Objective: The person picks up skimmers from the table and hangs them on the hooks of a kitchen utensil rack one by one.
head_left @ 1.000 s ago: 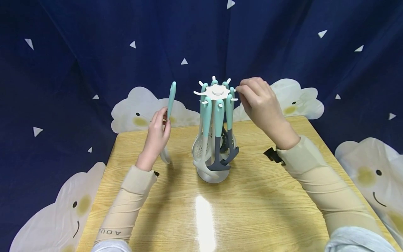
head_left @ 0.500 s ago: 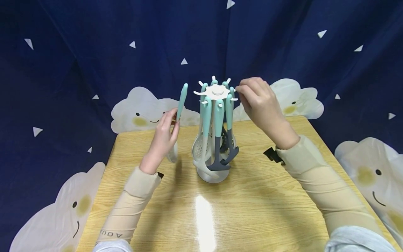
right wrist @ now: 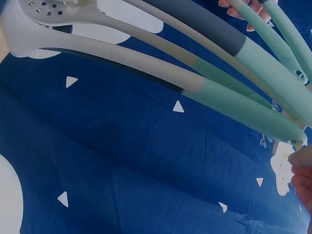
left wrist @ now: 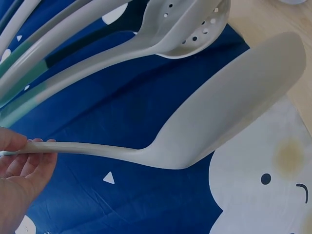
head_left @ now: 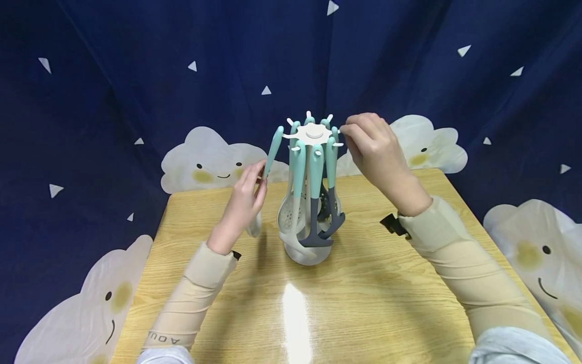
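My left hand (head_left: pixel 243 194) pinches a spatula by its handle; the turquoise handle (head_left: pixel 274 151) leans right, its top end right at the tip of a hook on the left side of the white utensil rack (head_left: pixel 313 134). In the left wrist view the spatula's broad pale grey blade (left wrist: pixel 229 107) is in full view. My right hand (head_left: pixel 375 151) pinches a hook on the rack's right side between thumb and fingers; the right wrist view has its fingertips (right wrist: pixel 302 163) beside the end of a hanging turquoise handle (right wrist: pixel 253 114).
Several turquoise-handled utensils hang around the rack, among them a pale skimmer (head_left: pixel 291 215) and a dark grey turner (head_left: pixel 314 237). The rack's round base (head_left: pixel 309 258) stands on a wooden table (head_left: pixel 364 298). Behind the table hangs a dark blue curtain (head_left: pixel 227 40).
My left hand has carried the spatula to the right, up to the rack, its handle tilting further right. My right hand has stayed at the rack's hook.
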Motion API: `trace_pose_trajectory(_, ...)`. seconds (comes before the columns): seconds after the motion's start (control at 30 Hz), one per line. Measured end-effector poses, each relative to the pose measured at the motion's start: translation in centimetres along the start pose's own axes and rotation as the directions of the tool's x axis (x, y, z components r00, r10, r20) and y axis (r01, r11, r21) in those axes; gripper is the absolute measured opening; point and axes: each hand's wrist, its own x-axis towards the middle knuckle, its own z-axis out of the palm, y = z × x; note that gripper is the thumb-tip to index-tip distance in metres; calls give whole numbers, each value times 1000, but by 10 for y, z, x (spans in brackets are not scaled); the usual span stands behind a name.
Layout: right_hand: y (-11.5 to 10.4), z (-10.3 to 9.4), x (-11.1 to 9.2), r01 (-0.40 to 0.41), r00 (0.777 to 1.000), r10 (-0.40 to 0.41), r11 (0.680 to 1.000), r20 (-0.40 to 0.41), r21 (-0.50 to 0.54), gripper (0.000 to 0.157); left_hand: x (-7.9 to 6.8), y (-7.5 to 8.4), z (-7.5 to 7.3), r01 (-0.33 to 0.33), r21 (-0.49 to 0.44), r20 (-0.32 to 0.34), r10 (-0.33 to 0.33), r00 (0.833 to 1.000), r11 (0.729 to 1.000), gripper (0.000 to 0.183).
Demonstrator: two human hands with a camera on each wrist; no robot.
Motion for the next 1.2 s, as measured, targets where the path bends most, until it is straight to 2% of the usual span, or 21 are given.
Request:
trace_pose_trajectory(0.8, 0, 2, 0, -6, 1000, 6, 1000, -24, 10, 13, -2, 6, 15, 3, -37, 18, -2, 1000, 999, 36)
trace_pose_trajectory(1.2, 0, 3, 0, 1, 999, 0, 1000, -32, 12, 12, -4, 10, 25, 12, -71, 0, -12, 1000, 997, 36)
